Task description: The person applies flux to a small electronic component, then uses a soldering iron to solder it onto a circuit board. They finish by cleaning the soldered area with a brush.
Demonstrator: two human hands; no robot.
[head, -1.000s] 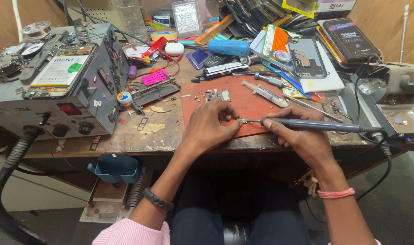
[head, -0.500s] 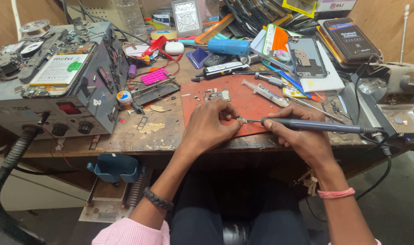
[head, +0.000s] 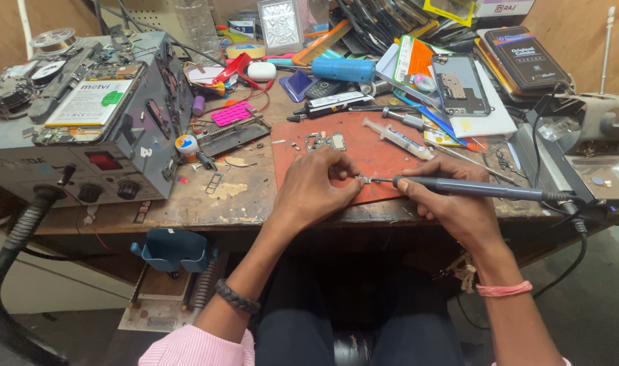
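Red mat (head: 363, 152) near bench edge | left hand (head: 316, 186) pinches part (head: 363, 179) | right hand (head: 458, 203) grips iron (head: 479, 189)

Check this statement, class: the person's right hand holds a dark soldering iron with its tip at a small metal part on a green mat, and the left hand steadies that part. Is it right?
Not quite. The head view shows the mat is red, not green. The rest stands: the right hand holds the dark soldering iron with its tip at the small metal part, and the left hand steadies it.

Sleeves: pink with fine stripes, pushed up both forearms.
Left wrist: dark braided band (head: 237, 296).
Right wrist: pink thread band (head: 503, 289).
Legs: dark trousers (head: 353, 325).
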